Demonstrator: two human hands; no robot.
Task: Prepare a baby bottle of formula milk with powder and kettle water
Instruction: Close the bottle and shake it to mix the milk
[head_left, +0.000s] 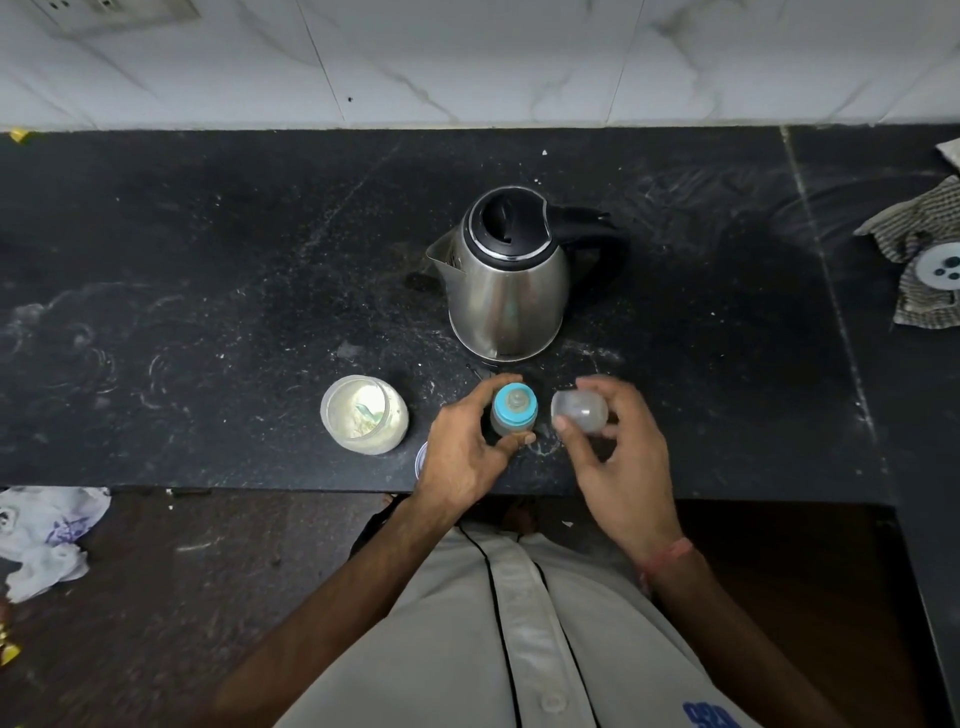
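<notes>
A small baby bottle (513, 412) with a blue collar and clear teat stands upright near the front of the black counter (208, 291). My left hand (467, 447) grips its body from the left. Just right of it, my right hand (613, 441) holds the clear dome cap (579, 412), tilted on its side and off the bottle. A steel electric kettle (506, 280) with a black lid stands shut right behind the bottle, spout to the left. An open jar of white powder (363, 414) with a scoop inside stands left of my left hand.
A round lid (422, 460) peeks out under my left wrist at the counter's front edge. A checked cloth (919, 249) with a white round part on it lies at the far right. Crumpled plastic bags (44, 535) lie on the floor at the left. A tiled wall backs the counter.
</notes>
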